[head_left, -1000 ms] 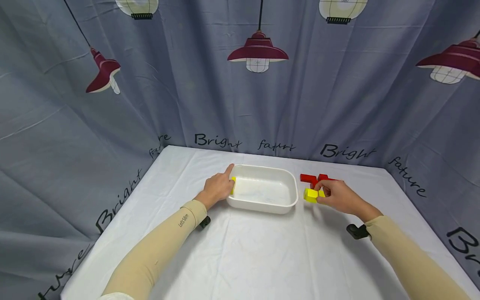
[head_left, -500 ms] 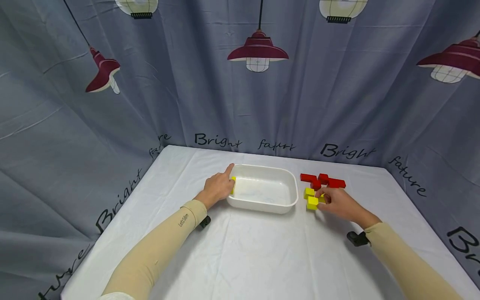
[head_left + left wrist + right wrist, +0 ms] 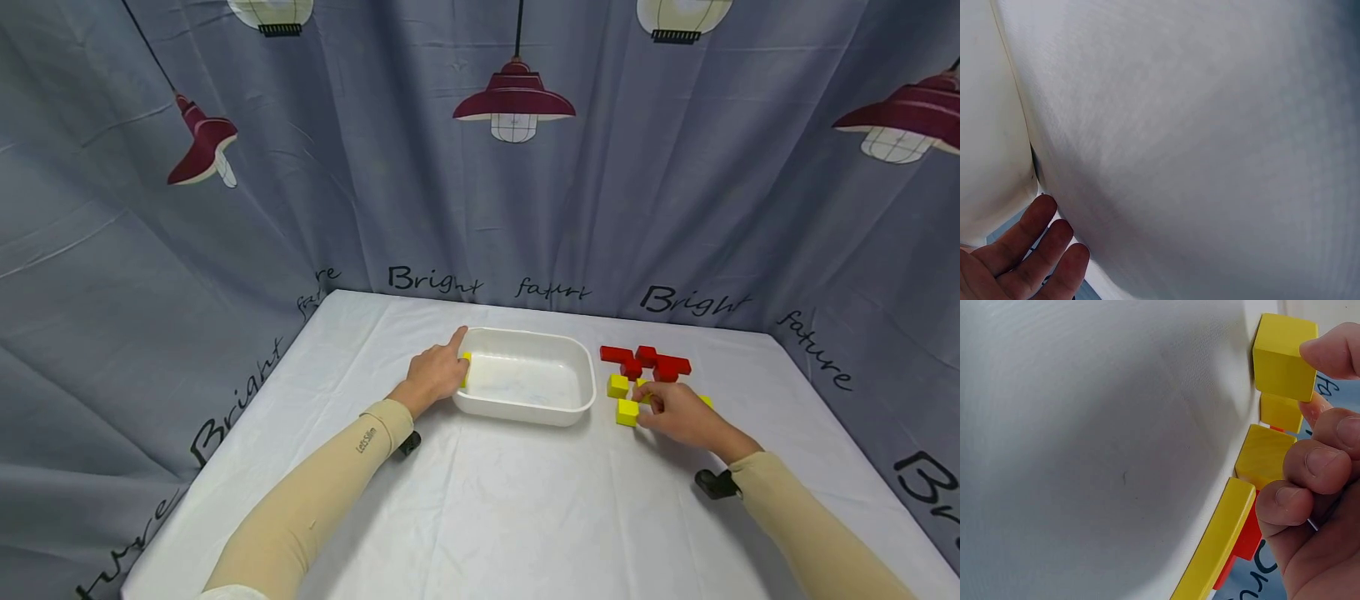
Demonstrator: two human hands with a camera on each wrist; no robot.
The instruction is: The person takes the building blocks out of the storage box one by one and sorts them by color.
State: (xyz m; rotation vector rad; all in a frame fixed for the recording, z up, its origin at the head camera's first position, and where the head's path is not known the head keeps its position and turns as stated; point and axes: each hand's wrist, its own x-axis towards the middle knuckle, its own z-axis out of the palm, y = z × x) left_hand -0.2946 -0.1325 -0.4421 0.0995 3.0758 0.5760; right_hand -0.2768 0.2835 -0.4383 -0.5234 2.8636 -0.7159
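My right hand point(image 3: 678, 417) is low over the table, pinching a yellow cube point(image 3: 1282, 356) between thumb and index finger, its other fingers curled. Beyond it stand another yellow cube point(image 3: 618, 386) and one partly covered by my fingers. A long yellow block point(image 3: 1216, 537) lies beneath the hand in the right wrist view. My left hand point(image 3: 435, 372) rests at the left side of a white tray point(image 3: 525, 414), index finger straight along the rim. Three loosely extended fingers point(image 3: 1063, 269) show outside the tray wall; the thumb is hidden. A yellow piece point(image 3: 467, 371) shows inside the tray's left wall.
Several red blocks point(image 3: 617, 354) lie just behind the yellow ones, right of the tray. A white cloth point(image 3: 525, 508) covers the table. Grey-blue curtains point(image 3: 420, 192) printed with lamps and lettering hang behind and at both sides.
My right hand has set yellow cubes apart near the red blocks; the pinched cube has shifted slightly toward me. Red blocks hidden earlier by the hand now show. The left hand stays still.
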